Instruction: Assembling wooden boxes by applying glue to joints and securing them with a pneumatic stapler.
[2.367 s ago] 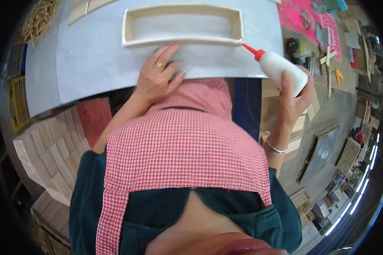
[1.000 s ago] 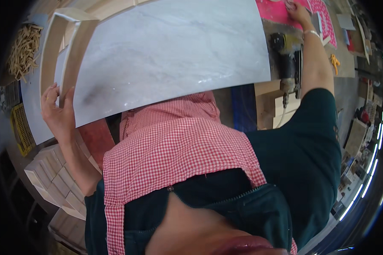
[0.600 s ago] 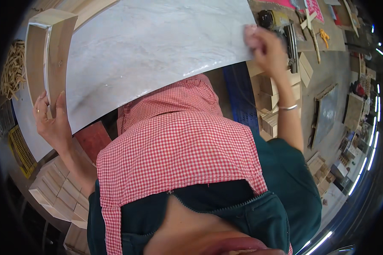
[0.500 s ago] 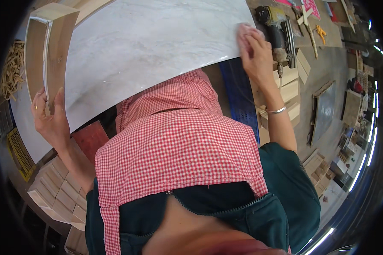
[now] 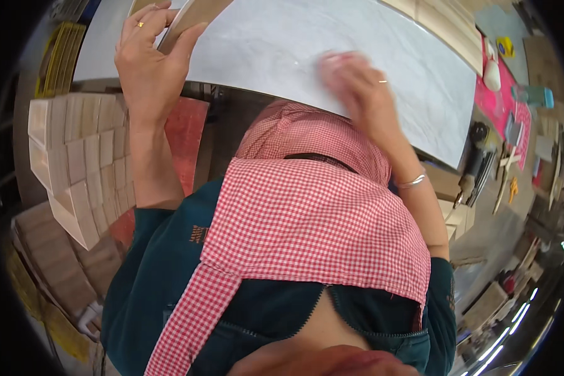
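My left hand [image 5: 150, 69] grips the near end of a wooden frame piece [image 5: 197, 17] at the upper left, thumb on one side and fingers on the other. That piece stands on a white marbled panel [image 5: 257, 56] and runs out of the top of the view. Over the middle of the panel, my right hand [image 5: 371, 100] presses a pinkish cloth [image 5: 337, 67] against the surface. Motion smears the cloth and the fingertips.
Stacked wooden boxes [image 5: 84, 150] stand at the left, next to a red board [image 5: 191, 135]. A power tool [image 5: 479, 160] lies beyond the panel's right end, near a white bottle [image 5: 492, 75] on a pink sheet [image 5: 490, 103]. Pale wooden strips [image 5: 445, 28] border the panel's far edge.
The view has swung round. My right hand has brought the cloth from the panel's right end in to its middle. My left hand still holds the wooden piece.
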The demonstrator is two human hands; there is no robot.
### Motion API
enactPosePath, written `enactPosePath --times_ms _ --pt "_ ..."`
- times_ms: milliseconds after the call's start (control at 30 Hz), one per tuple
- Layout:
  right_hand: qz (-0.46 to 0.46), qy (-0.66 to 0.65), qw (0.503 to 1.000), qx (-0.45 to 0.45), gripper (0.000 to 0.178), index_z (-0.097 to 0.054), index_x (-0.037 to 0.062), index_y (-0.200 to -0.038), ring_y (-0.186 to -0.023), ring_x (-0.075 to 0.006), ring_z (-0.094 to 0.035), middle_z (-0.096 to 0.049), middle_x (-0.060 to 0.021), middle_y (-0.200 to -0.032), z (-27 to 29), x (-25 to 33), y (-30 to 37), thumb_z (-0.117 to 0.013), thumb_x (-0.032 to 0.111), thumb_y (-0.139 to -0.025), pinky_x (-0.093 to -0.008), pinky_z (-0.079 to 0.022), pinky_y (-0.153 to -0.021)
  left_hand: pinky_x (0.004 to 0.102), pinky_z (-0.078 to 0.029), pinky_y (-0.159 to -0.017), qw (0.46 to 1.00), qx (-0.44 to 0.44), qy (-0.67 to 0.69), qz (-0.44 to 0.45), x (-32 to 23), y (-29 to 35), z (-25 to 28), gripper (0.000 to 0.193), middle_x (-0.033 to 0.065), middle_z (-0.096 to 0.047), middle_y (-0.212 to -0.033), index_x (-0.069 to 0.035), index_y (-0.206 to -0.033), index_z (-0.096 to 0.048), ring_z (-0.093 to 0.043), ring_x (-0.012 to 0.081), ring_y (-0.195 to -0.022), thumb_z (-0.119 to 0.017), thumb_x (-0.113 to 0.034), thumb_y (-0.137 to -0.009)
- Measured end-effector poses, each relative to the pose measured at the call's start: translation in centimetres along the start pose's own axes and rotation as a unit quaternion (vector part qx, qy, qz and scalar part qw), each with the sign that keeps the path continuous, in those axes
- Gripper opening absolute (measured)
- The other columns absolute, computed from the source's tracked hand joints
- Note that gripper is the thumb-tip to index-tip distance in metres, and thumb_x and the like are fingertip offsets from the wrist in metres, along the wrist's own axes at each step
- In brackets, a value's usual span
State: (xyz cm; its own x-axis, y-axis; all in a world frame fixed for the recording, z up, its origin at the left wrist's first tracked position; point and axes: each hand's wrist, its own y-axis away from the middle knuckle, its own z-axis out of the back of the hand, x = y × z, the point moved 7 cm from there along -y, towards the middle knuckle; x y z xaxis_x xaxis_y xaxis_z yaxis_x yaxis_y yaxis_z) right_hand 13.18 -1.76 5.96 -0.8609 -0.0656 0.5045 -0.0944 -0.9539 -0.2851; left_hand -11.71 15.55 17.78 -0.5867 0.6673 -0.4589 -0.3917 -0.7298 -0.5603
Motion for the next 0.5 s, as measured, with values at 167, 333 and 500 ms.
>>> enactPosePath --times_ms 167,333,500 --pt "0.079 0.107 0.985 -0.106 0.031 -0.070 0.0078 -0.119 -0.115 -0.0255 -0.061 -0.065 -0.0054 -0.129 -0.8 -1.5 -4.6 -0.060 0.008 -0.089 -0.0358 -0.049 -0.097 0.0314 -0.049 -0.092 1.000 -0.014 0.008 0.002 1.2 0.6 0.9 0.026 0.0069 -0.068 -0.121 -0.002 -0.102 -0.074 -0.063 0.0208 -0.107 -0.083 -0.011 -0.080" --pt "0.159 0.021 0.987 0.006 0.034 -0.071 0.0098 -0.118 -0.119 -0.0261 -0.059 -0.064 -0.0054 -0.132 -7.9 8.6 -5.1 -0.062 0.005 -0.086 -0.0343 -0.050 -0.098 0.0325 -0.049 -0.091 0.999 -0.030 0.023 -0.023 1.2 -0.8 0.2 0.025 0.0083 -0.068 -0.119 -0.001 -0.101 -0.073 -0.063 0.0224 -0.107 -0.083 -0.010 -0.079" --pt "0.076 0.035 0.996 -0.033 0.035 -0.072 0.0130 -0.116 -0.096 -0.0269 -0.067 -0.066 -0.0048 -0.131 -1.5 3.2 0.0 -0.068 0.004 -0.083 -0.0389 -0.052 -0.089 0.0366 -0.050 -0.089 0.999 -0.031 0.029 0.007 1.4 -0.1 0.8 0.023 0.0121 -0.069 -0.114 0.000 -0.096 -0.071 -0.063 0.0260 -0.106 -0.082 -0.007 -0.077"
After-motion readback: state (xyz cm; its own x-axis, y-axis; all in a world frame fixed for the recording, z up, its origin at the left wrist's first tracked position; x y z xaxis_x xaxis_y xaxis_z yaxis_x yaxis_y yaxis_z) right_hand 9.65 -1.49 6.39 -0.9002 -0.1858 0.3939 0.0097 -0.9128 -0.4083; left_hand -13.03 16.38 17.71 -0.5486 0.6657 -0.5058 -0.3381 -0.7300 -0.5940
